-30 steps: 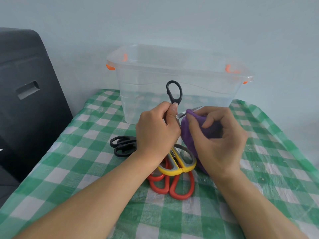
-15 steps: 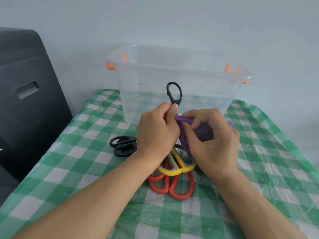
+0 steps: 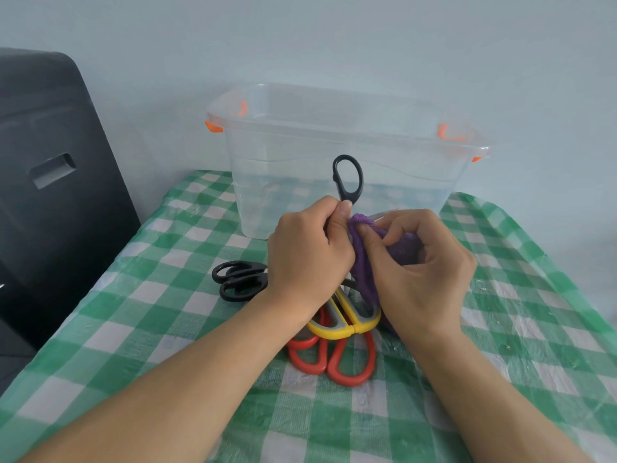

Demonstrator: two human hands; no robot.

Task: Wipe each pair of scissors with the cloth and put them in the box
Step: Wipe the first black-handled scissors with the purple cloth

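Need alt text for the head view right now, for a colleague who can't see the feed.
The left hand holds black scissors upright while the right hand rubs a purple cloth on their blade, before a clear plastic box. Black, yellow and red scissors lie on the green checked tablecloth.

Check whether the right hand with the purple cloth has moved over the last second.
Yes. The right hand slid the purple cloth left, toward the left hand, judged against the clear plastic box, which stayed put.
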